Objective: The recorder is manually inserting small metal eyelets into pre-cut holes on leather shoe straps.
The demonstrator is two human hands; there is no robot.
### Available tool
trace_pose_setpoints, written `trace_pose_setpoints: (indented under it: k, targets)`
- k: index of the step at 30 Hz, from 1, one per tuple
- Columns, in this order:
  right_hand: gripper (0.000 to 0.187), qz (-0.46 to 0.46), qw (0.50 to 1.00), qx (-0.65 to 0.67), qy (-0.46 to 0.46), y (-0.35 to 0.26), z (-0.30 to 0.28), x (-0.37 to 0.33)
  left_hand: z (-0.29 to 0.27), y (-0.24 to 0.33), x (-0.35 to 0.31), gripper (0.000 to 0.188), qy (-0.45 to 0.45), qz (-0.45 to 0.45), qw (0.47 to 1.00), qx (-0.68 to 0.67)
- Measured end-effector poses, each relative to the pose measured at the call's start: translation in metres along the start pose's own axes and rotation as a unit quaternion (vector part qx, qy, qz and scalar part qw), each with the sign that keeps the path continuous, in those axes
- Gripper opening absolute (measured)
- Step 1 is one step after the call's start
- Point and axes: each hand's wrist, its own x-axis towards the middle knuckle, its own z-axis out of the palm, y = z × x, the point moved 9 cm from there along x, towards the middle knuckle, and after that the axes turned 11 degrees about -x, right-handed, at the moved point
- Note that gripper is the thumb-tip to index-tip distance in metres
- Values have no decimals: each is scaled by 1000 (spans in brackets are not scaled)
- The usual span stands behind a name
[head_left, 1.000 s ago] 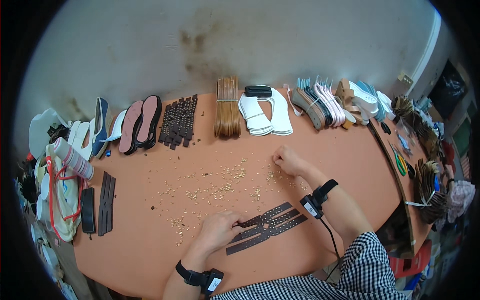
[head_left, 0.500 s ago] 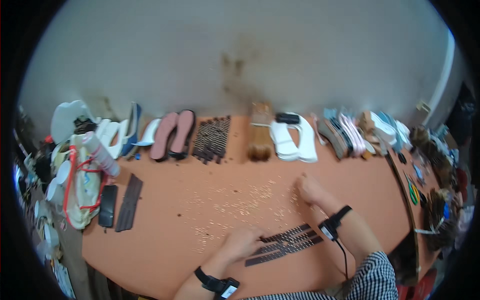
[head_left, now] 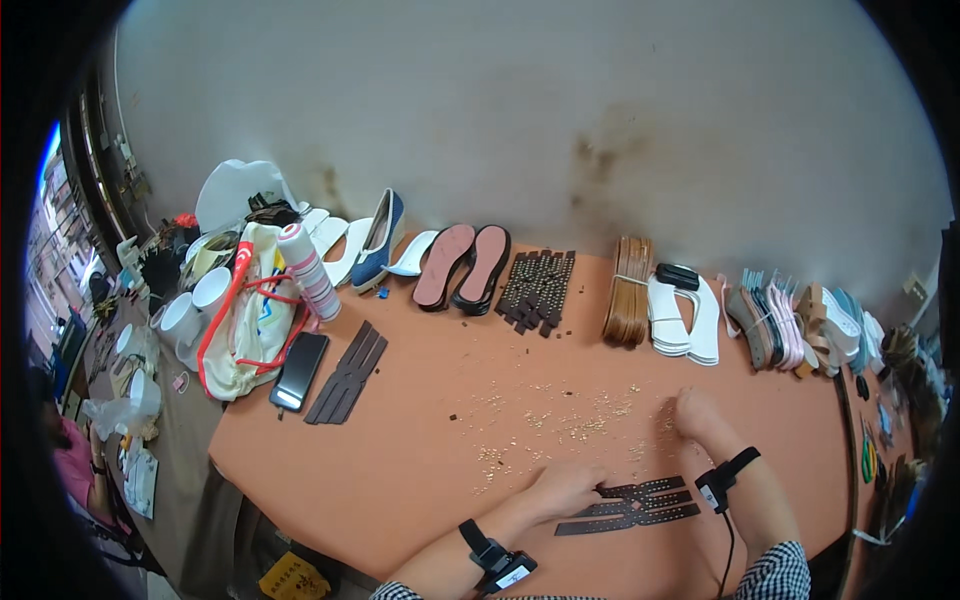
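A dark brown slotted strap piece, dotted with small pale studs, lies on the table close in front of me. My left hand is over its upper left end, with the fingertips closed on a strip there. Beyond the strap piece, to the right, my right hand rests at the edge of the scattered small gold studs. Its fingers are curled together and point down at the tabletop. Whatever they pinch, if anything, is too small to see.
Along the wall stand pink-lined soles, a pile of studded strap pieces, bundled brown strips, white insoles and bundled sandal parts. At left are a phone, plain dark straps, a cloth bag and a spray can.
The head view has swung left, so the table and things on it sit farther right in the picture. Both hands keep nearly the same places by the strap piece and the studs.
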Motion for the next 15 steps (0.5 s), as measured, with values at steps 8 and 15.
trace_pose_setpoints:
  k: [8, 15]
  targets:
    - [20, -44, 982, -135, 126, -15, -10, -11, -1, 2, -2, 20, -2, -8, 1000, 6]
    - [22, -38, 992, 31, 117, 16, 17, 12, -9, 12, -3, 20, -11, -26, 999, -19]
